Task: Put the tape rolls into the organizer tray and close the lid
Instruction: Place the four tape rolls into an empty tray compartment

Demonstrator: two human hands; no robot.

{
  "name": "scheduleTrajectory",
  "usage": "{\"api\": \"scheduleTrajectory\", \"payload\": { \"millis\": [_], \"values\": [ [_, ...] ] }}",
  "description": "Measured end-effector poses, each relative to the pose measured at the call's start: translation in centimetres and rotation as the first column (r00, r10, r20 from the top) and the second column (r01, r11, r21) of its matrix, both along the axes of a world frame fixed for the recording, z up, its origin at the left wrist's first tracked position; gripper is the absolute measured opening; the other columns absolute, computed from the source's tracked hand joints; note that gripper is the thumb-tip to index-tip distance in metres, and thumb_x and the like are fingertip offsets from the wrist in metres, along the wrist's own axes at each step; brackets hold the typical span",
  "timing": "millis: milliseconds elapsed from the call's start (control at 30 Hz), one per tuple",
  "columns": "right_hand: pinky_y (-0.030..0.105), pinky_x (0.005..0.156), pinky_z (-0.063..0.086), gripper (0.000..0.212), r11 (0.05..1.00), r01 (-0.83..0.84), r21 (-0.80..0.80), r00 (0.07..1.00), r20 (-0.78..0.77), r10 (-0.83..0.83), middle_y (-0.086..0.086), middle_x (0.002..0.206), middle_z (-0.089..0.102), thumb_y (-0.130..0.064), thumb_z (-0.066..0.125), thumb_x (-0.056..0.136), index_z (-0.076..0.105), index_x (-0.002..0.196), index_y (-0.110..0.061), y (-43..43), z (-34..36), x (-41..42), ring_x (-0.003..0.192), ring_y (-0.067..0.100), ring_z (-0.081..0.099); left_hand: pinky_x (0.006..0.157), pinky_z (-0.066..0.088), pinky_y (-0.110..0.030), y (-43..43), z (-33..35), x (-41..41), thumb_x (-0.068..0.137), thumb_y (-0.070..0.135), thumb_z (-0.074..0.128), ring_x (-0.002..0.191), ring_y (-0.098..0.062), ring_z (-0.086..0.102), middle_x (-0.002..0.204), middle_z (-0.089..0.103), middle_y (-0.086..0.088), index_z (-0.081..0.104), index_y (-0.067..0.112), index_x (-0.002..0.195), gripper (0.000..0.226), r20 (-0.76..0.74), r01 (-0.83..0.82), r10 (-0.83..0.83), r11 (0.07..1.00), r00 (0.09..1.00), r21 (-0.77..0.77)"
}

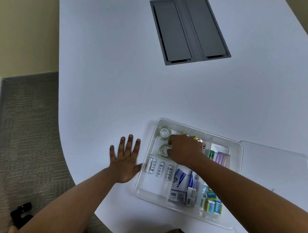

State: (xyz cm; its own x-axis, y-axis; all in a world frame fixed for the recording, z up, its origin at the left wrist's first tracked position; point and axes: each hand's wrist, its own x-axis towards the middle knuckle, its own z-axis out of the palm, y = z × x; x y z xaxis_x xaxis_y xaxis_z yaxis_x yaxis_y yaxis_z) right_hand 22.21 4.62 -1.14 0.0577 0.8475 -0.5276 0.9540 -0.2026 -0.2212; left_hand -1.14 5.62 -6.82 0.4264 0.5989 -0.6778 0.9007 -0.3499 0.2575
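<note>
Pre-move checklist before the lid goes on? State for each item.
1. Far tape roll seated in the tray's far-left compartment: ok.
2. Near tape roll seated: cannot tell, right hand is on it.
3. Right hand's grip released: cannot tell, fingers partly hidden.
4. Left hand flat on the table beside the organizer tray, clear of it: ok.
5. Lid on the tray: not ok, it lies to the right.
6. Stray rolls on the table: ok, none visible.

You're over a white curved-edge table (101, 77), grey flush cable hatch (190, 30) set into it — grey textured carpet (27, 135) at left, beige wall (23, 25) beyond, soft even light.
</note>
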Motion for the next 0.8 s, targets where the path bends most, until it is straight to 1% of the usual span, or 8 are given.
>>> {"api": "scheduleTrajectory", "payload": {
  "millis": [100,300,433,500,600,667,733,800],
  "values": [
    [0.034,0.077,0.049,0.032,0.999,-0.022,-0.03,1.0,-0.023,0.021,0.006,0.107,0.066,-0.029,0.055,0.085,0.056,0.115,-0.02,0.0,0.1,-0.2,0.096,0.028,0.063,0.106,-0.021,-0.058,0.0,-0.2,0.0,0.092,0.057,0.03,0.123,-0.02,-0.052,0.135,-0.056,0.006,-0.046,0.035,0.127,0.086,-0.002,-0.001,0.001,1.0,1.0,0.005],
    [0.029,0.07,0.044,0.03,0.996,0.075,-0.051,0.978,-0.192,-0.084,-0.003,0.097,0.07,-0.024,0.055,0.085,0.054,0.116,-0.025,-0.6,0.2,0.5,0.092,0.021,0.063,0.105,-0.024,-0.057,-0.1,-0.8,-0.3,0.091,0.061,0.028,0.122,-0.018,-0.054,0.133,-0.058,0.008,-0.047,0.039,0.126,0.085,0.012,0.003,-0.003,1.0,1.0,0.025],
    [0.035,0.082,0.052,0.028,0.989,0.116,0.091,0.962,-0.26,-0.089,-0.006,0.105,0.069,-0.026,0.059,0.087,0.057,0.115,-0.023,-2.0,0.9,0.8,0.098,0.018,0.063,0.105,-0.023,-0.057,-0.1,-0.8,-0.3,0.091,0.06,0.028,0.122,-0.017,-0.053,0.133,-0.058,0.009,-0.046,0.038,0.127,0.085,0.021,-0.009,0.008,0.999,1.0,0.039],
    [0.036,0.081,0.053,0.025,0.965,0.164,0.203,0.952,-0.29,-0.101,-0.008,0.103,0.068,-0.025,0.06,0.087,0.06,0.112,-0.024,-3.0,1.5,1.1,0.093,0.015,0.062,0.106,-0.022,-0.057,-0.2,-0.7,-0.2,0.091,0.058,0.028,0.122,-0.017,-0.053,0.132,-0.058,0.009,-0.046,0.036,0.127,0.085,0.027,-0.008,0.007,0.999,1.0,0.042],
    [0.032,0.073,0.051,0.018,0.9,0.275,0.339,0.935,-0.311,-0.169,-0.009,0.086,0.065,-0.021,0.061,0.084,0.065,0.1,-0.025,-5.2,2.5,2.1,0.082,0.014,0.06,0.108,-0.019,-0.057,-0.5,-0.6,-0.4,0.091,0.059,0.028,0.125,-0.017,-0.05,0.137,-0.054,0.008,-0.041,0.034,0.132,0.084,0.051,-0.029,0.025,0.996,0.998,0.085],
    [0.031,0.073,0.049,0.015,0.836,0.376,0.4,0.909,-0.334,-0.249,-0.005,0.086,0.066,-0.017,0.063,0.082,0.067,0.096,-0.022,-7.2,3.3,3.6,0.08,0.015,0.06,0.109,-0.018,-0.057,-0.7,-0.8,-0.4,0.091,0.06,0.027,0.129,-0.016,-0.047,0.14,-0.05,0.008,-0.038,0.033,0.135,0.083,0.077,-0.05,0.04,0.99,0.996,0.132],
    [0.028,0.066,0.046,0.012,0.743,0.487,0.459,0.869,-0.34,-0.359,-0.005,0.081,0.064,-0.014,0.067,0.078,0.067,0.087,-0.022,-9.6,3.9,5.5,0.074,0.015,0.058,0.111,-0.015,-0.055,-0.8,-0.7,-0.6,0.091,0.062,0.029,0.133,-0.014,-0.041,0.144,-0.046,0.009,-0.034,0.033,0.138,0.083,0.113,-0.083,0.066,0.984,0.991,0.158],
    [0.022,0.057,0.038,0.015,0.649,0.569,0.505,0.82,-0.296,-0.49,-0.009,0.07,0.058,-0.014,0.068,0.075,0.06,0.077,-0.027,-12.6,4.4,7.7,0.064,0.01,0.054,0.114,-0.01,-0.053,-0.8,-0.4,-0.6,0.091,0.059,0.036,0.139,-0.013,-0.03,0.15,-0.035,0.009,-0.022,0.032,0.144,0.083,0.177,-0.141,0.112,0.976,0.978,0.164]
  ]
}}
